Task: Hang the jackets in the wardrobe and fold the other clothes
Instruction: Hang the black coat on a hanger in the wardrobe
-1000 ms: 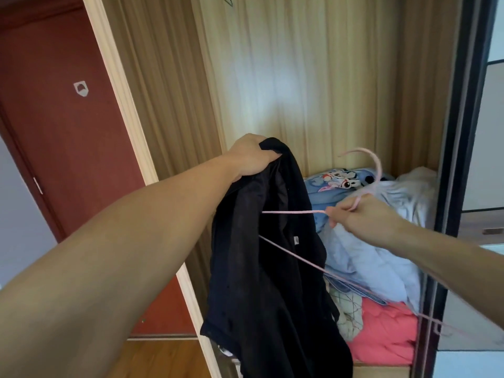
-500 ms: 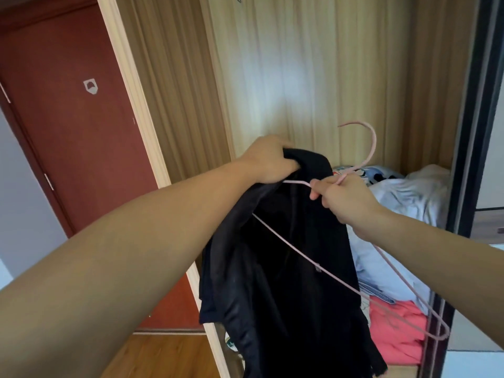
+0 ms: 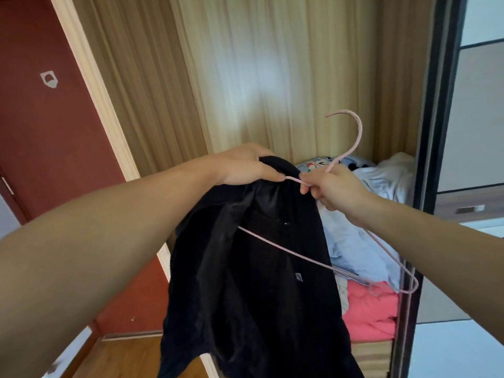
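Black jacket and pink hanger in hands

Both forearms bare; no sleeves, apparently no rings or watch.

Head view, close, facing wardrobe

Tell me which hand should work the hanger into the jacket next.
Probably the right hand: it already grips the pink hanger below the hook, while the left hand holds up the black jacket.
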The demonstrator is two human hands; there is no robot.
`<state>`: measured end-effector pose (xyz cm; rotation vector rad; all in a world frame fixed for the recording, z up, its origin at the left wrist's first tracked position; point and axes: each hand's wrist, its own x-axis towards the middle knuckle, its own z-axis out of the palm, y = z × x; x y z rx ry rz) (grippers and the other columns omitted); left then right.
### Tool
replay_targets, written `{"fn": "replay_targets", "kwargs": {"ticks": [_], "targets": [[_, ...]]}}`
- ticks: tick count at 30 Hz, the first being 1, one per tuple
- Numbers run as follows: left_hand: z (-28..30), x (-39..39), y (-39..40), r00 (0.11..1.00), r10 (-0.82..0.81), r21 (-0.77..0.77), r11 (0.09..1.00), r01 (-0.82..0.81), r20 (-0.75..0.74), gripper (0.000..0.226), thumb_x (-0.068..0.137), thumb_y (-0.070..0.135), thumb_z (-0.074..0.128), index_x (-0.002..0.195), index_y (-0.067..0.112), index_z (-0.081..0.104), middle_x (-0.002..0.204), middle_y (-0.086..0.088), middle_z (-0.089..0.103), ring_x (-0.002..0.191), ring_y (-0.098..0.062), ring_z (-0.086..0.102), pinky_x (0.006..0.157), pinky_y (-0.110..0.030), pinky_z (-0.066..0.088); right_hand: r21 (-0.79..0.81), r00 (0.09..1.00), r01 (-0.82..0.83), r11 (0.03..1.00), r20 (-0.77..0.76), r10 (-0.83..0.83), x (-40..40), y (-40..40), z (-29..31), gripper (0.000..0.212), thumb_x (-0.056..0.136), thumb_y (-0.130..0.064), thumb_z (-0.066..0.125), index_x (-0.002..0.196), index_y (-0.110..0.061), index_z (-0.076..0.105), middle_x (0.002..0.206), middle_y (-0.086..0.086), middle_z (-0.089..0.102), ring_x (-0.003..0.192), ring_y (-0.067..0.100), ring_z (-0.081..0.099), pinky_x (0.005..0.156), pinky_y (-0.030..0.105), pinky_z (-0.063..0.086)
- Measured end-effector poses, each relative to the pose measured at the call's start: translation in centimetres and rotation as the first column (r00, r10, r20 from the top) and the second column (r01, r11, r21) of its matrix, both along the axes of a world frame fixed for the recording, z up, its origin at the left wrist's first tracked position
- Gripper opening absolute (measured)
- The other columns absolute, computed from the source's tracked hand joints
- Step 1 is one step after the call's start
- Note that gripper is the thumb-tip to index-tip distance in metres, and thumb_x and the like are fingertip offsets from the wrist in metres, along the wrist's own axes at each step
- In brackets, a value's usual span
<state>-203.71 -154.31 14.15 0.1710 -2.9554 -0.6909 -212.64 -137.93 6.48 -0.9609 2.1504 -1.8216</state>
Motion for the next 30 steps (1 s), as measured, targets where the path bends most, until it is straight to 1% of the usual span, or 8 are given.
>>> {"fn": "replay_targets", "kwargs": {"ticks": [3, 6, 10, 13, 16, 20, 24, 30], "targets": [[-0.8, -0.6, 0.1, 0.994, 0.043, -0.096, 0.994, -0.052, -0.096, 0.022, 0.090, 0.037, 0.067, 0.108, 0.028, 0.074, 0.091, 0.010, 0.072, 0.087, -0.007, 0.066, 0.073, -0.021, 0.050, -0.119, 0.969, 0.183, 0.976, -0.148, -0.200, -0.6, -0.4, -0.1, 0.017, 0.085, -0.026, 0.067, 0.080, -0.011, 0.060, 0.061, -0.008, 0.052, 0.056, 0.005, 0.047, 0.059, 0.022, 0.036], [-1.4, -1.1, -0.1, 0.960, 0.117, -0.134, 0.979, -0.155, -0.256, 0.024, 0.089, 0.038, 0.067, 0.107, 0.022, 0.075, 0.096, 0.002, 0.072, 0.090, -0.014, 0.065, 0.074, -0.023, 0.049, -0.220, 0.762, 0.348, 0.911, -0.499, -0.412, -0.1, -0.5, -1.7, 0.043, 0.080, -0.032, 0.070, 0.116, -0.014, 0.055, 0.099, -0.002, 0.051, 0.093, 0.015, 0.052, 0.080, 0.029, 0.040], [-0.3, -0.4, -0.8, 0.921, 0.201, -0.140, 0.956, -0.259, -0.333, 0.025, 0.089, 0.039, 0.067, 0.101, 0.018, 0.075, 0.094, -0.002, 0.071, 0.089, -0.017, 0.063, 0.069, -0.022, 0.044, 0.016, 0.580, 0.140, 0.990, -0.812, -0.069, 1.6, -0.1, -6.6, 0.018, 0.079, -0.030, 0.058, 0.094, -0.020, 0.058, 0.079, -0.010, 0.052, 0.074, 0.011, 0.051, 0.069, 0.032, 0.043], [1.1, 0.7, -0.8, 0.895, 0.217, -0.087, 0.959, -0.271, -0.390, 0.020, 0.088, 0.040, 0.068, 0.095, 0.021, 0.073, 0.083, 0.006, 0.066, 0.080, -0.011, 0.061, 0.056, -0.011, 0.042, 0.437, 0.786, 0.197, 0.878, -0.605, 0.125, 2.3, -1.2, -11.3, 0.028, 0.083, -0.035, 0.063, 0.107, -0.023, 0.052, 0.087, -0.006, 0.061, 0.084, 0.019, 0.061, 0.072, 0.034, 0.049], [2.5, 2.0, -0.8, 0.854, 0.213, -0.086, 0.955, -0.286, -0.474, 0.027, 0.088, 0.041, 0.066, 0.093, 0.016, 0.074, 0.081, 0.003, 0.068, 0.071, -0.006, 0.058, 0.046, -0.004, 0.037, 0.317, 0.968, 0.201, 0.927, -0.210, -0.137, 2.9, -2.8, -14.4, 0.066, 0.078, -0.028, 0.075, 0.131, -0.018, 0.037, 0.121, 0.007, 0.048, 0.110, 0.024, 0.053, 0.093, 0.035, 0.044], [3.9, 4.5, -0.8, 0.806, 0.234, -0.053, 0.949, -0.311, -0.543, 0.044, 0.088, 0.044, 0.065, 0.094, 0.001, 0.072, 0.079, -0.011, 0.067, 0.066, -0.011, 0.055, 0.048, -0.013, 0.036, 0.265, 0.975, 0.215, 0.940, 0.003, -0.224, 2.6, -5.1, -15.0, 0.066, 0.075, -0.023, 0.077, 0.131, -0.014, 0.042, 0.124, 0.011, 0.055, 0.116, 0.029, 0.054, 0.090, 0.031, 0.042], [4.4, 7.0, -1.7, 0.775, 0.281, -0.040, 0.930, -0.366, -0.566, 0.056, 0.085, 0.053, 0.065, 0.099, -0.002, 0.070, 0.094, -0.017, 0.071, 0.072, -0.018, 0.062, 0.062, -0.024, 0.043, 0.289, 0.974, 0.225, 0.930, -0.042, -0.223, 1.9, -7.3, -14.3, 0.007, 0.089, -0.019, 0.059, 0.091, -0.014, 0.062, 0.099, 0.014, 0.069, 0.100, 0.032, 0.064, 0.082, 0.036, 0.049], [3.7, 11.6, -4.9, 0.688, 0.513, 0.150, 0.843, -0.517, -0.513, 0.071, 0.074, 0.075, 0.059, 0.095, 0.009, 0.076, 0.086, -0.001, 0.073, 0.070, -0.008, 0.063, 0.060, -0.019, 0.045, 0.132, 0.969, 0.248, 0.960, -0.057, -0.242, -0.9, -5.3, -10.2, 0.019, 0.092, -0.017, 0.058, 0.078, -0.008, 0.066, 0.077, 0.008, 0.062, 0.080, 0.023, 0.057, 0.067, 0.030, 0.035]]}}
